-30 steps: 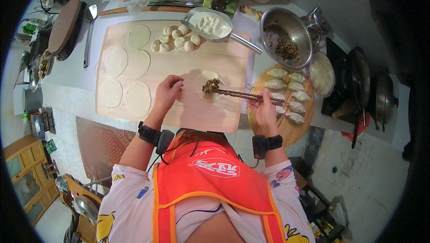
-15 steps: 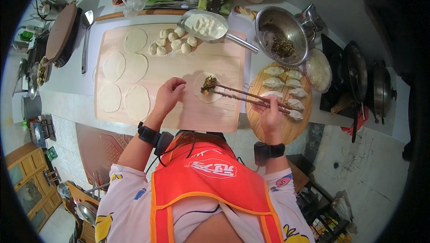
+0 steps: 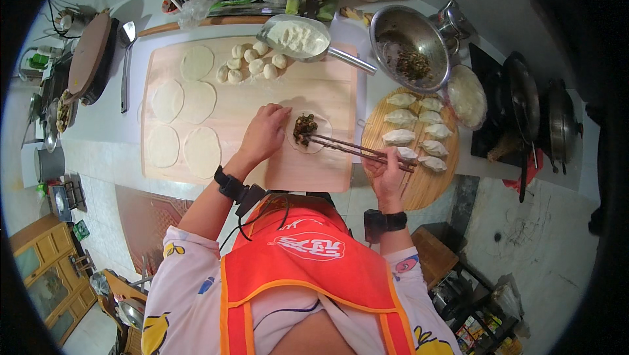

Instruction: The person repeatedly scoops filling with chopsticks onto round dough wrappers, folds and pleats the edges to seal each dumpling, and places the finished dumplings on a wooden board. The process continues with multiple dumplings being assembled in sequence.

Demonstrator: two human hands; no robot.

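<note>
On the wooden board [image 3: 249,171] lies a round dough wrapper [image 3: 325,133] with a clump of dark chopped filling [image 3: 305,127] on it. My right hand [image 3: 385,170] is closed around a pair of brown chopsticks [image 3: 350,148], whose tips touch the filling. My left hand [image 3: 265,133] rests just left of that wrapper, back upward, fingers loosely bent with nothing visible in them; its fingertips are partly hidden. Several flat wrappers [image 3: 202,152] lie at the left of the board. Small dough balls [image 3: 256,66] sit along its far side. Folded dumplings [image 3: 398,137] stand in rows on a round wooden board [image 3: 419,191].
A metal scoop of flour [image 3: 296,37] lies across the board's far edge. Behind the dumplings stands a steel bowl [image 3: 440,44] with more filling. A clear plastic-covered container [image 3: 466,96] and dark pans [image 3: 521,103] are at right. A spatula [image 3: 124,67] lies at left.
My left hand has moved right and slightly away from me, closer to the wrapper, turning back upward. The chopsticks have come together, with their tips at the filling's lower edge.
</note>
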